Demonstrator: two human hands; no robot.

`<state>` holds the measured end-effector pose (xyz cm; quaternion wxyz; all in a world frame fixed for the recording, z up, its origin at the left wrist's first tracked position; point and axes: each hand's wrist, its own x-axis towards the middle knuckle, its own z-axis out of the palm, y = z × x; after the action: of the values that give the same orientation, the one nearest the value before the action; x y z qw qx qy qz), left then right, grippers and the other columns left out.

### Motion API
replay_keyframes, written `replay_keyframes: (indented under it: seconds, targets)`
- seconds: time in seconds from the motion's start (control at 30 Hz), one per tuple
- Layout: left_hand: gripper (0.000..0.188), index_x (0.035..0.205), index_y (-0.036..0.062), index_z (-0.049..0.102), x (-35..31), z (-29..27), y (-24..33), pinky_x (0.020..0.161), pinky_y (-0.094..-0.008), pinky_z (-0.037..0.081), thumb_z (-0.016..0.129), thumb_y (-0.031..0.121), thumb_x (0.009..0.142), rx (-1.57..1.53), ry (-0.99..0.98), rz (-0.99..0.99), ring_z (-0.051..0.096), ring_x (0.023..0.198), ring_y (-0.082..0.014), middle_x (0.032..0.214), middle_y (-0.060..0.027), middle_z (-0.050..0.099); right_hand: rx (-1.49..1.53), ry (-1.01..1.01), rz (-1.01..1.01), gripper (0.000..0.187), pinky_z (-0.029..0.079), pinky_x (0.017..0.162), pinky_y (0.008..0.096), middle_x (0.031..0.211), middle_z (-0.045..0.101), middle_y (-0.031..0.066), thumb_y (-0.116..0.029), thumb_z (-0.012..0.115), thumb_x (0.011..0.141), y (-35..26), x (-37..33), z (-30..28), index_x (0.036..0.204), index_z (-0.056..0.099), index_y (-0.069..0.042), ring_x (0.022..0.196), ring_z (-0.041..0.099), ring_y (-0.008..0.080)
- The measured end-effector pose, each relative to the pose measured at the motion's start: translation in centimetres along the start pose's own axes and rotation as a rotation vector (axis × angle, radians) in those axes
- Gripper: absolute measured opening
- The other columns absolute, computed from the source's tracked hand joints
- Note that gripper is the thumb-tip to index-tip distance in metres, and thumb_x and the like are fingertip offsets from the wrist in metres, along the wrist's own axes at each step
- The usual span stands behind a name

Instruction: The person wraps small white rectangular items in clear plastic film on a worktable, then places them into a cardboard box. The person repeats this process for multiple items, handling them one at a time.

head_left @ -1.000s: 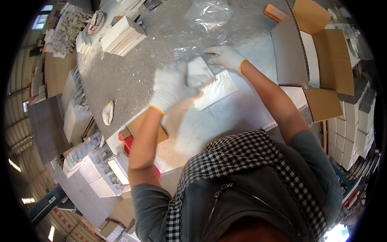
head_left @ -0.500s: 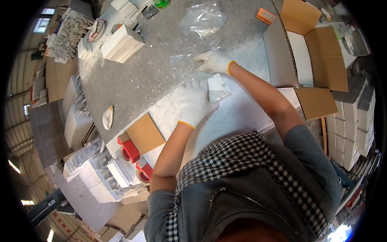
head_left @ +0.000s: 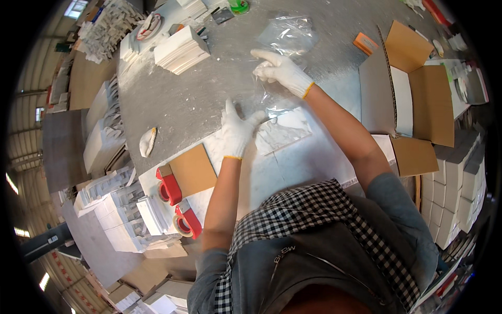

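My right hand [head_left: 286, 74], in a white knit glove with a yellow cuff, pinches a clear plastic bag [head_left: 271, 97] with its index finger stretched out. The bag hangs toward a white, grey-veined marble tile [head_left: 285, 135] lying on the pale marble work surface. Beside the tile's left corner is my left hand [head_left: 237, 133], gloved alike, its index finger and thumb spread apart. That thumb comes close to the bag's lower end; whether they touch I cannot tell. More clear plastic bags [head_left: 287, 35] lie beyond my right hand.
An opened cardboard box [head_left: 376, 86] stands at the right, near an orange small box [head_left: 365, 44]. Stacked white tiles [head_left: 182, 49] are at the far left. A cardboard sheet [head_left: 192, 170] and two red tape dispensers [head_left: 168, 184] lie left of my forearm, below a loose glove [head_left: 148, 142].
My left hand has come off the tile and opened to its left. My right hand now has a clear bag drawn toward the tile. The whole view has shifted a little.
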<state>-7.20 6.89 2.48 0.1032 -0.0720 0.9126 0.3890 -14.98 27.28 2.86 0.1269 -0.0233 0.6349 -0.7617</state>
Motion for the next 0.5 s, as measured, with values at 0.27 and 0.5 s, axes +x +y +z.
replay_keyframes:
  seconds: [0.27,0.5]
  targets:
    - [0.059,0.139,-0.004,0.055,1.4,-2.3,2.9,0.092,-0.031,0.054,0.078,0.01,0.087,-0.757,-0.238,0.053,0.066,0.107,-0.0195,0.125,-0.0159,0.067,-0.004,-0.05,-0.253,0.064,0.051,0.088,0.0266,0.107,0.073,0.0049,-0.01,0.069,0.094,-7.8,-3.3,1.4,0.154,0.046,-0.005,0.096,0.064,0.0093]
    - [0.023,0.11,0.001,0.075,-4.1,-6.3,6.9,0.082,-0.0256,0.051,0.075,0.008,0.089,-0.537,-0.116,0.268,0.065,0.093,-0.0108,0.098,-0.0032,0.075,-0.015,-0.099,-0.292,0.063,0.052,0.096,0.0298,0.121,0.072,0.0083,-0.007,0.066,0.094,-12.6,-11.5,1.3,0.153,0.045,-0.001,0.102,0.067,0.0129]
